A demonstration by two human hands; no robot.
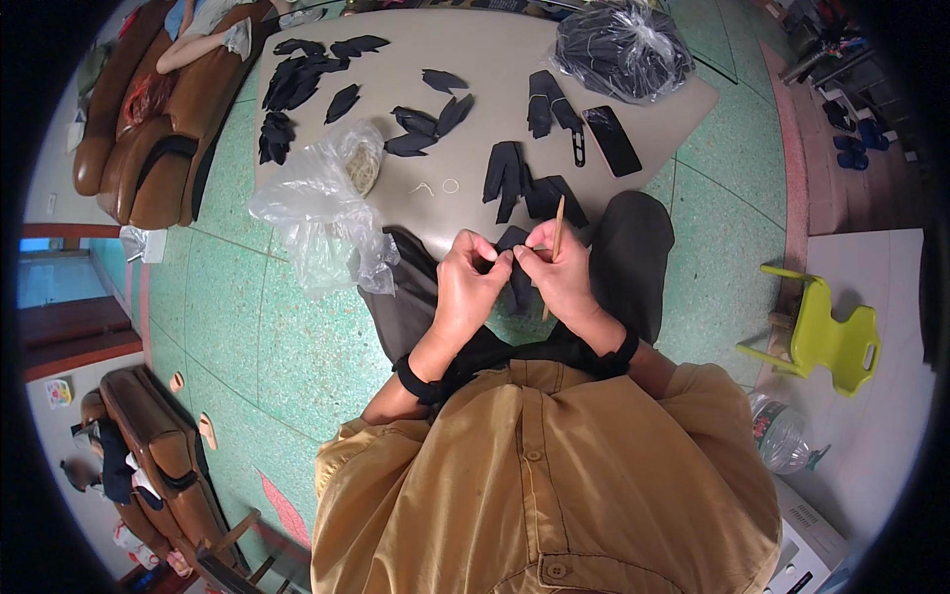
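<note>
I'm at a low beige counter (475,69) on green speckled floor (247,327), brown sofas (148,148) nearby. Left hand (465,282) pinches black fabric (515,259), right hand (559,272) grips a stick (558,223).

black fabric pieces (297,79), green speckled floor (267,327), yellow-green chair (831,337)

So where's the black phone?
In the head view, the black phone lies at the table's right edge, just below the clear bag of black pieces.
</note>
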